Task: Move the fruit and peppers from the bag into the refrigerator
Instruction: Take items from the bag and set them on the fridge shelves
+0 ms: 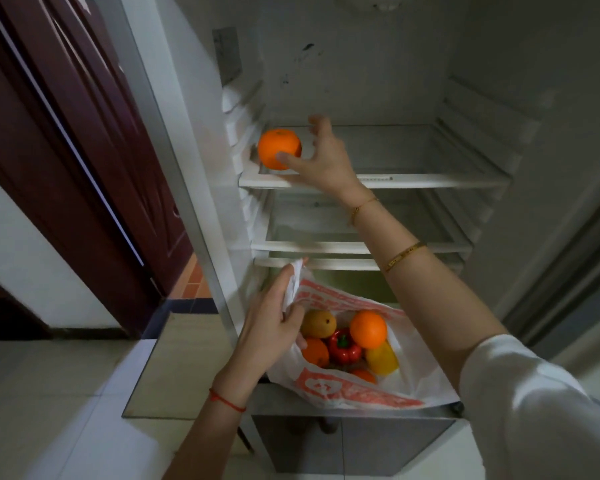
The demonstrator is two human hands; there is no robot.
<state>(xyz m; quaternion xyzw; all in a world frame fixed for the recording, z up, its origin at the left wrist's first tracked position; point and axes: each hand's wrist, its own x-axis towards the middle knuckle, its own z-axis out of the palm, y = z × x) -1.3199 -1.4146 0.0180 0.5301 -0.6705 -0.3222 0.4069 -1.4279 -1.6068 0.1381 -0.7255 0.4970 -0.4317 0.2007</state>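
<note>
An orange point(278, 147) sits at the left end of the refrigerator's top glass shelf point(430, 181). My right hand point(326, 161) is beside it with fingers spread; only the thumb touches the orange's front. Lower down, my left hand point(274, 327) grips the rim of a white and orange plastic bag point(361, 393), holding it open. Inside the bag lie a brownish pear point(318, 323), a second orange point(368, 329), a red pepper point(343, 346), a yellow pepper point(381, 358) and more orange fruit point(315, 351), partly hidden.
The refrigerator is open, with a second glass shelf point(326, 247) and a drawer below it, both bare. The bag rests on the ledge above the lower compartment door point(354, 441). A dark red room door point(84, 161) stands to the left over pale floor tiles.
</note>
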